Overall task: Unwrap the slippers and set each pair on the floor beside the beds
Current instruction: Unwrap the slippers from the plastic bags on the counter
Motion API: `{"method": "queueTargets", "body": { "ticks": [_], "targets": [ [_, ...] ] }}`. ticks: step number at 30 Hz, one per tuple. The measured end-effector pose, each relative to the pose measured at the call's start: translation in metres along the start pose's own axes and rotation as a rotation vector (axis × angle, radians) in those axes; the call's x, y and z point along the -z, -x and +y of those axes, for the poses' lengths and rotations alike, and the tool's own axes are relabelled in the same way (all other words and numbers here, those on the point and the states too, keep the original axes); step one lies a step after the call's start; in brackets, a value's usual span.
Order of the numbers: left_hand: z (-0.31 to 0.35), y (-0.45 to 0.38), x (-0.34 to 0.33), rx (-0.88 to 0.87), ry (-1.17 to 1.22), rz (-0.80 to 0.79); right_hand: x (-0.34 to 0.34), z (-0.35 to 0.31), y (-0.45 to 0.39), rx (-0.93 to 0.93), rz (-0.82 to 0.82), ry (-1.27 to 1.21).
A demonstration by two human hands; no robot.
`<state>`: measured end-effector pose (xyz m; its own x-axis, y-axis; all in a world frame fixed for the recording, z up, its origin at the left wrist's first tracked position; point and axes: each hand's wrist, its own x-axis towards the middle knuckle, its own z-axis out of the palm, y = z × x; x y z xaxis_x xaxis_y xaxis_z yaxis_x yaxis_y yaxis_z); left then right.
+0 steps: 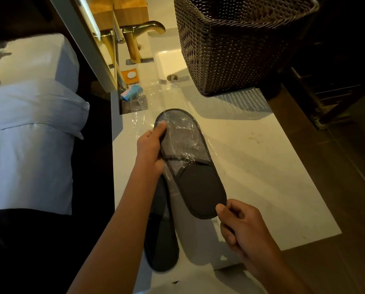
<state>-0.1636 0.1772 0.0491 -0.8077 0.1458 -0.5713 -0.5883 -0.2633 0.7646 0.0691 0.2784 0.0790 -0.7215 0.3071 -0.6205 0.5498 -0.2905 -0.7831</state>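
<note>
A grey slipper [190, 166] is held above the white counter, its toe half still inside clear plastic wrap [178, 132]. My left hand [152, 151] grips the wrapped toe end from the left, thumb on top. My right hand [239, 225] pinches the bare dark heel at the lower right. A second dark slipper [161, 236] lies below the first one, partly hidden by my left forearm.
A white counter [251, 166] runs under my hands, with a dark woven basket [236, 43] at its far end. A blue packet [132, 92] and loose clear film [143, 102] lie near a mirror edge. A white bed [28, 145] is on the left, dark floor on the right.
</note>
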Motion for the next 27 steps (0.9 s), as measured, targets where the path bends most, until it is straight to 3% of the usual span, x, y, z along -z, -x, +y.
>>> {"method": "queueTargets", "body": {
  "ticks": [8, 27],
  "targets": [
    [-0.027, 0.037, 0.019, 0.179, 0.005, -0.119, -0.001, -0.002, -0.008, 0.025, -0.007, 0.012],
    [0.002, -0.005, 0.010, 0.103, -0.010, -0.018, -0.005, 0.008, -0.007, 0.001, -0.016, 0.052]
  ]
}}
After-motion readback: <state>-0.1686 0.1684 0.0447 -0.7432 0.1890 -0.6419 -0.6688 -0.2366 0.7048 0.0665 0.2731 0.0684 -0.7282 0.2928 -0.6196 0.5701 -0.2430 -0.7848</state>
